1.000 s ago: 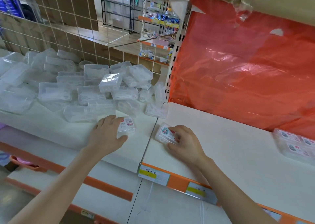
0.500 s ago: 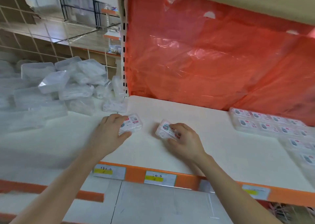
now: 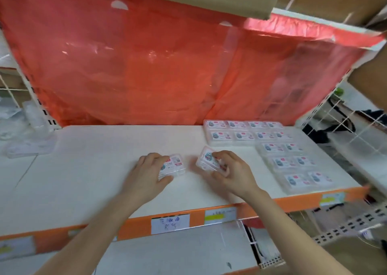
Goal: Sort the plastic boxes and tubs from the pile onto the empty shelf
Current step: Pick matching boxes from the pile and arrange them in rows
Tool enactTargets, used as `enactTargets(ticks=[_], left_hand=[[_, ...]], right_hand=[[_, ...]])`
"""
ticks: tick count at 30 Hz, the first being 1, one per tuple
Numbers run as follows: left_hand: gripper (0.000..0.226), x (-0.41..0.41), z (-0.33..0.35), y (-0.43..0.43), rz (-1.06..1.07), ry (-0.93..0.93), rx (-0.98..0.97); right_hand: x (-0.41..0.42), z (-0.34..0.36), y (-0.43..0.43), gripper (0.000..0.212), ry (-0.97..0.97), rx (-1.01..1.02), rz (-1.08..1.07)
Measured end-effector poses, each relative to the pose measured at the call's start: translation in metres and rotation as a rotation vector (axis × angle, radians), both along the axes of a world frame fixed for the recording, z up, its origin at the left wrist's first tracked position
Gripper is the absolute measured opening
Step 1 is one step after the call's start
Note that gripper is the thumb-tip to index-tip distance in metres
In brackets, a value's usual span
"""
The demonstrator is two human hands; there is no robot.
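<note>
1. Gripping the left box (image 3: 177,165) flat on the shelf (image 3: 94,159), the left hand (image 3: 146,174) curled round it; the right hand (image 3: 232,174) pinched the tilted box (image 3: 206,159).
2. Slipping from that loose pinch, it could knock the neat rows (image 3: 272,149) askew.

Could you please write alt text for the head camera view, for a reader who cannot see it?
A person's left hand grips a small labelled clear box on a white shelf while the right hand holds a second box tilted beside it. Rows of similar boxes lie flat to the right, before a red plastic sheet.
</note>
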State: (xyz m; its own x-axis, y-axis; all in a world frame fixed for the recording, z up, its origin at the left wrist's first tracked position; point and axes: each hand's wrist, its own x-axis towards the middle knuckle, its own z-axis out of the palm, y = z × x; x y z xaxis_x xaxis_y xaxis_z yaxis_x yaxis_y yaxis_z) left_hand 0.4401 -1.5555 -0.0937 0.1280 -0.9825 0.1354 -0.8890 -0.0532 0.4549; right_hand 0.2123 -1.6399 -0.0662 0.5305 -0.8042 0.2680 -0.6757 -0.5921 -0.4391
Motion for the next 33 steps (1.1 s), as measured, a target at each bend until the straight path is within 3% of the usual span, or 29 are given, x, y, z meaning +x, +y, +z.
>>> enactTargets(ticks=[7,12,20,33], left_hand=[[0.072,-0.073,-0.002,-0.033,-0.081,-0.03,-0.002],[0.07,-0.108,-0.009,-0.052,-0.031,-0.051,-0.032],[0.052,-0.111,-0.015,-0.056,0.028,-0.092,-0.001],[0.06,-0.112,-0.022,-0.056,0.038,-0.04,-0.037]], right_hand=[[-0.079,0.002,-0.041,0.051,0.165,-0.075,0.009],[-0.108,0.001,-0.074,0.053,0.217,-0.122,0.044],[-0.113,-0.004,-0.118,0.057,0.297,-0.026,0.139],[-0.12,-0.036,-0.131,0.042,0.065,-0.019,0.154]])
